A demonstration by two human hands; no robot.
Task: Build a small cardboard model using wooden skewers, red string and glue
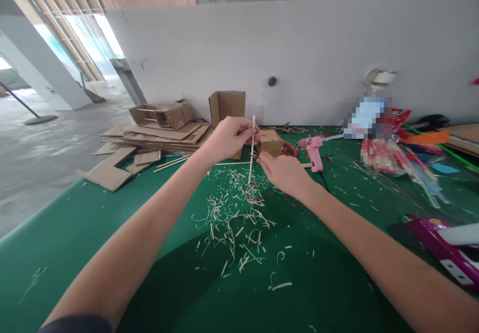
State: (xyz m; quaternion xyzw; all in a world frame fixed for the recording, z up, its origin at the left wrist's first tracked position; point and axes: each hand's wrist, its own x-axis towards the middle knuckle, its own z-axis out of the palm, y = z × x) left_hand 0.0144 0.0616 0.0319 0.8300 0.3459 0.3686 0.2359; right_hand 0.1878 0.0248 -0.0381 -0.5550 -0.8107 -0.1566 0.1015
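Note:
My left hand (229,138) pinches a thin wooden stick (252,149) near its top and holds it nearly upright above the green table (93,233). My right hand (285,172) meets the stick at mid-height with its fingers closed on a small dark object that I cannot make out. Just behind the stick sits a small cardboard box (270,142). Pale wood shavings (232,218) lie scattered under both hands. A thin red wire (258,193) curls on the table below the right hand.
A pink glue gun (314,151) lies right of the box, with red-handled scissors (290,149) beside it. Flat cardboard pieces (157,133) are piled at the far left, an upright folded cardboard (227,107) behind. Packets of sticks (385,157) and coloured sheets fill the right. A white wall backs the table.

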